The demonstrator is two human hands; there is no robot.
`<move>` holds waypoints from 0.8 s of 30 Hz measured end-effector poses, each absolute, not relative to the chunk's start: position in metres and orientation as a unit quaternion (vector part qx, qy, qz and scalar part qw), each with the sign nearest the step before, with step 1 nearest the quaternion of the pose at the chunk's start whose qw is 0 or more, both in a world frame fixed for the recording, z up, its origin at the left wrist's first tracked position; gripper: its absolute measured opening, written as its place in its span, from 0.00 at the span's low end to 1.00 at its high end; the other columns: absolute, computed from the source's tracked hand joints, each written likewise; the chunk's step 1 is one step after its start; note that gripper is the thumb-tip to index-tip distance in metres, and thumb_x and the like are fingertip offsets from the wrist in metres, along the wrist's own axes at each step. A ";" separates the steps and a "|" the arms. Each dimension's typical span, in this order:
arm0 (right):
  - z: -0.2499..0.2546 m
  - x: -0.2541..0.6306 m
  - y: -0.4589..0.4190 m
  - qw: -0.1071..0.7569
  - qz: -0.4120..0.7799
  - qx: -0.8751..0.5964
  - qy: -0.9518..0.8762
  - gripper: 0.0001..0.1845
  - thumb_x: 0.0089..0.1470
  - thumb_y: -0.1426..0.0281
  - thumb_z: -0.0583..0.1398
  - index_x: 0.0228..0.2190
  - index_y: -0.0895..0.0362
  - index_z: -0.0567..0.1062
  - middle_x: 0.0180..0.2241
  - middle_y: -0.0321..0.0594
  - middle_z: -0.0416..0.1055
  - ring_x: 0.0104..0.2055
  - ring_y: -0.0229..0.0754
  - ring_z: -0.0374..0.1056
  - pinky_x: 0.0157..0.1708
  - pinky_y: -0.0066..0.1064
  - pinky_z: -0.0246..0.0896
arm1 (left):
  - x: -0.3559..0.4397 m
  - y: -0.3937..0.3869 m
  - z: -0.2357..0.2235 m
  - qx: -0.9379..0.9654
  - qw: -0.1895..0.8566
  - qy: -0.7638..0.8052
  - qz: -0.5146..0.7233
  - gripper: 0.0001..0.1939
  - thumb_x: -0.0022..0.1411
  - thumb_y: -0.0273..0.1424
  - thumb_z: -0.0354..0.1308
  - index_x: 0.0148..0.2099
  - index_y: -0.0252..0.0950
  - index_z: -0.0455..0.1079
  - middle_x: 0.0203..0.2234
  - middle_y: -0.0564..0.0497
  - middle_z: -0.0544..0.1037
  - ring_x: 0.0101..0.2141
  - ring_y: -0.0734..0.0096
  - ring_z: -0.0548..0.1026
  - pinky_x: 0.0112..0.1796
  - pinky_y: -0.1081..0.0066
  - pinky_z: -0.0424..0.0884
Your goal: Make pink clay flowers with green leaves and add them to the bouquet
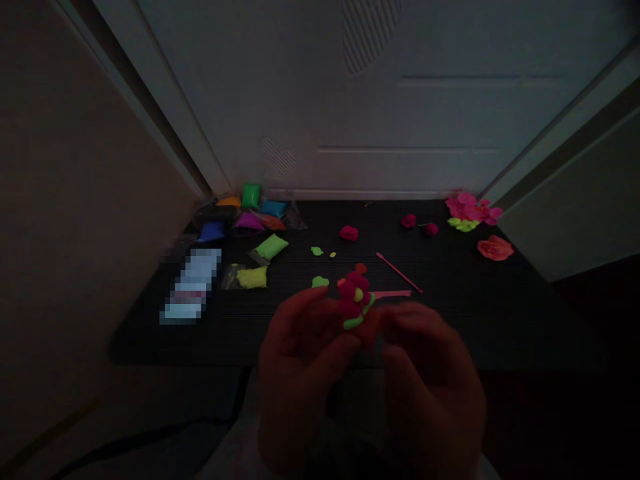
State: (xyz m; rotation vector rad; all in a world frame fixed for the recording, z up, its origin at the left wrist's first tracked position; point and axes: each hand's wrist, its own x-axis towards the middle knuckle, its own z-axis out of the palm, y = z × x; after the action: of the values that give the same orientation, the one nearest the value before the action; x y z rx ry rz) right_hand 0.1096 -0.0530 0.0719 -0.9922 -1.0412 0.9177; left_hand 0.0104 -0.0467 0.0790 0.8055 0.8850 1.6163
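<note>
A small clay flower (pixel 354 293) has dark pink petals and a yellow centre. Along its lower right curves a thin green clay strip (pixel 353 324), and a reddish-orange clay piece (pixel 371 328) shows dimly beneath. My left hand (pixel 305 363) is closed on the flower piece from the left, thumb underneath. Curled at the right side is my right hand (pixel 433 380), with a gap between thumb and fingers; its fingertips are close to the orange piece, and contact is hard to see in the dim light. Just beyond lie a green clay leaf (pixel 320 283) and a flat pink strip (pixel 395 294).
Bags of coloured clay (pixel 253 275) lie at the left of the black table (pixel 500 320), near a blurred-out bright rectangle (pixel 193 287). A pink stick tool (pixel 400 273) lies mid-table. Pink clay flowers (pixel 470 208) and an orange one (pixel 495 248) sit at right. A white panel (pixel 300 87) rises behind.
</note>
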 end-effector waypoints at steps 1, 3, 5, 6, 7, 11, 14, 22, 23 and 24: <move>0.072 0.109 -0.055 0.661 0.373 -0.443 -0.478 0.12 0.44 0.74 0.63 0.33 0.47 0.74 0.36 0.35 0.68 0.39 0.39 0.67 0.36 0.30 0.67 | 0.011 -0.047 0.079 0.338 0.527 0.374 0.684 0.21 0.49 0.21 0.62 0.41 0.51 0.69 0.32 0.60 0.80 0.34 0.73 0.78 0.37 0.74 0.76; 0.071 0.108 -0.057 0.652 0.340 -0.449 -0.508 0.12 0.44 0.74 0.63 0.33 0.47 0.74 0.36 0.36 0.68 0.39 0.40 0.66 0.36 0.31 0.67 | 0.013 -0.048 0.079 0.342 0.513 0.380 0.690 0.21 0.48 0.20 0.62 0.41 0.51 0.70 0.32 0.60 0.80 0.33 0.74 0.78 0.36 0.75 0.76; 0.070 0.107 -0.057 0.643 0.342 -0.457 -0.511 0.12 0.45 0.74 0.62 0.33 0.47 0.74 0.36 0.36 0.69 0.39 0.40 0.66 0.36 0.32 0.67 | 0.013 -0.049 0.078 0.348 0.510 0.384 0.687 0.19 0.49 0.22 0.62 0.41 0.49 0.70 0.32 0.59 0.80 0.34 0.73 0.78 0.36 0.76 0.75; 0.070 0.106 -0.056 0.644 0.351 -0.459 -0.502 0.12 0.45 0.74 0.62 0.33 0.48 0.74 0.36 0.36 0.69 0.39 0.39 0.66 0.37 0.32 0.66 | 0.013 -0.050 0.077 0.350 0.507 0.385 0.687 0.18 0.50 0.23 0.62 0.41 0.49 0.70 0.32 0.59 0.80 0.34 0.73 0.78 0.36 0.76 0.75; 0.070 0.106 -0.055 0.646 0.364 -0.459 -0.489 0.11 0.45 0.74 0.62 0.32 0.48 0.74 0.35 0.35 0.69 0.39 0.39 0.66 0.37 0.31 0.66 | 0.012 -0.050 0.076 0.350 0.505 0.387 0.688 0.17 0.51 0.23 0.61 0.41 0.49 0.70 0.31 0.59 0.80 0.34 0.74 0.78 0.35 0.77 0.75; 0.070 0.105 -0.051 0.657 0.424 -0.439 -0.442 0.09 0.45 0.74 0.62 0.30 0.49 0.74 0.34 0.33 0.70 0.38 0.38 0.68 0.36 0.30 0.67 | 0.011 -0.051 0.073 0.326 0.505 0.401 0.691 0.19 0.49 0.21 0.61 0.40 0.51 0.70 0.30 0.62 0.79 0.32 0.78 0.78 0.34 0.81 0.74; 0.068 0.107 -0.050 0.652 0.460 -0.428 -0.424 0.11 0.45 0.73 0.62 0.33 0.47 0.75 0.35 0.35 0.71 0.37 0.38 0.69 0.34 0.30 0.68 | 0.010 -0.049 0.072 0.332 0.539 0.412 0.655 0.16 0.49 0.22 0.62 0.38 0.49 0.73 0.33 0.59 0.79 0.34 0.76 0.77 0.34 0.80 0.74; 0.065 0.112 -0.045 0.612 0.531 -0.423 -0.405 0.06 0.45 0.69 0.63 0.29 0.47 0.78 0.37 0.35 0.70 0.37 0.38 0.69 0.34 0.30 0.67 | 0.001 -0.042 0.074 0.385 0.559 0.452 0.578 0.08 0.49 0.26 0.62 0.33 0.41 0.76 0.37 0.52 0.77 0.38 0.69 0.75 0.38 0.72 0.72; 0.065 0.112 -0.045 0.614 0.538 -0.418 -0.399 0.05 0.45 0.68 0.63 0.28 0.48 0.78 0.36 0.35 0.70 0.36 0.38 0.69 0.34 0.29 0.67 | 0.000 -0.042 0.073 0.393 0.556 0.453 0.576 0.08 0.49 0.25 0.62 0.33 0.42 0.76 0.36 0.52 0.77 0.37 0.70 0.75 0.38 0.73 0.72; 0.065 0.112 -0.045 0.615 0.546 -0.411 -0.393 0.04 0.44 0.68 0.63 0.27 0.48 0.78 0.35 0.34 0.70 0.35 0.37 0.69 0.33 0.28 0.67 | -0.001 -0.043 0.073 0.400 0.553 0.454 0.573 0.08 0.49 0.25 0.61 0.32 0.42 0.76 0.35 0.53 0.77 0.37 0.71 0.75 0.38 0.74 0.72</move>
State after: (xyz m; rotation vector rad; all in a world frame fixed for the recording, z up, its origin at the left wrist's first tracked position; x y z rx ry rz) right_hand 0.1120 -0.0446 0.0652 -0.9461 -0.9055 1.2575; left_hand -0.0010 -0.0425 0.0731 0.9458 1.0737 1.3542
